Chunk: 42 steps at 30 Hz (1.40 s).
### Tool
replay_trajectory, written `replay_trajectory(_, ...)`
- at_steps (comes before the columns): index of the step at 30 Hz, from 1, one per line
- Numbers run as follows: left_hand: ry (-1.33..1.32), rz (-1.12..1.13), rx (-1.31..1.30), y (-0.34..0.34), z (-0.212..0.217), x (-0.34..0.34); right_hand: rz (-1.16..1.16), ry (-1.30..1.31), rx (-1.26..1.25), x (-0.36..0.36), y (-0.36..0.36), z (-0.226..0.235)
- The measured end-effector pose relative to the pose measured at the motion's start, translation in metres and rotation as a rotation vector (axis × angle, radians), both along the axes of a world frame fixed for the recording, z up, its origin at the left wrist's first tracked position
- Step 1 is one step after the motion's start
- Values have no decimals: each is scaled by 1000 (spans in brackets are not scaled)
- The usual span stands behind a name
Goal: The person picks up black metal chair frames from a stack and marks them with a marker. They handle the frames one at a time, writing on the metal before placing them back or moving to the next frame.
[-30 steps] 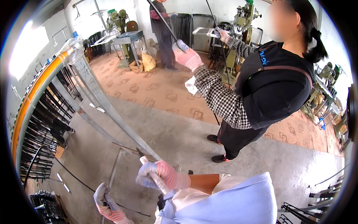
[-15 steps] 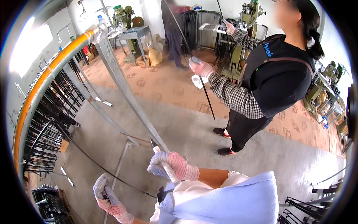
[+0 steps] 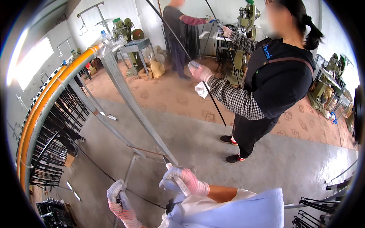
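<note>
My right hand (image 3: pixel 183 181), in a striped pink and grey glove, is closed round a white marker pen (image 3: pixel 182 186). Its dark tip points up and away from me. My left hand (image 3: pixel 121 205), gloved alike, is at the lower left with fingers curled in a pinch. A small dark round thing (image 3: pixel 118 200) shows between its fingers; its kind I cannot make out. A long black cable (image 3: pixel 99 168) runs from the rack past my left hand toward my body. Whether that hand touches it, I cannot tell.
A curved orange and grey rail (image 3: pixel 57 85) on metal legs (image 3: pixel 133 98) carries many hanging black cables (image 3: pixel 49 152). Ahead, a co-worker (image 3: pixel 281 83) holds long black rods; another person (image 3: pixel 175 41) stands behind. Green machines (image 3: pixel 249 22) line the wall. Black parts (image 3: pixel 311 209) stick out at lower right.
The view has tilted and shifted slightly, so the rail and people sit elsewhere. Both my hands appear lower and farther right, with their grips unchanged. The person behind shows more fully.
</note>
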<state>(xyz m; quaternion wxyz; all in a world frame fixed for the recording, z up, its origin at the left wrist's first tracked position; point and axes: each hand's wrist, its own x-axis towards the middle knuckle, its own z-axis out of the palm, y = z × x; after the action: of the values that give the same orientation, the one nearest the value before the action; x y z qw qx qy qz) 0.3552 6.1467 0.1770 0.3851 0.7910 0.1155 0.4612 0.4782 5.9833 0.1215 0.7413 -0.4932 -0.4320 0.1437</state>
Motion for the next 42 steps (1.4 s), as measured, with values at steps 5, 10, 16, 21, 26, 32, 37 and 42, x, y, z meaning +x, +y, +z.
replay_trajectory(5,84,62,-125,1,-7,-4,176,284,-10,-4,-5,11)
replay_trajectory(10,266,2,-739,-7,-6,10,409,729,330,2,14,6)
replay_trajectory(16,87,-441,-1287,1,-51,10,39,618,43,18,44,27)
replay_trajectory(21,174,-306,-932,-10,-35,5,292,850,-94,27,55,23)
replay_trajectory(26,201,-167,-687,-16,-30,-3,376,896,-220,19,62,30)
replay_trajectory(32,166,-13,-686,-17,-24,-13,394,936,-263,21,82,12)
replay_trajectory(37,228,109,-507,-8,-28,-23,490,791,-325,19,101,4)
replay_trajectory(42,263,314,-155,5,-53,-38,545,631,-393,4,127,15)
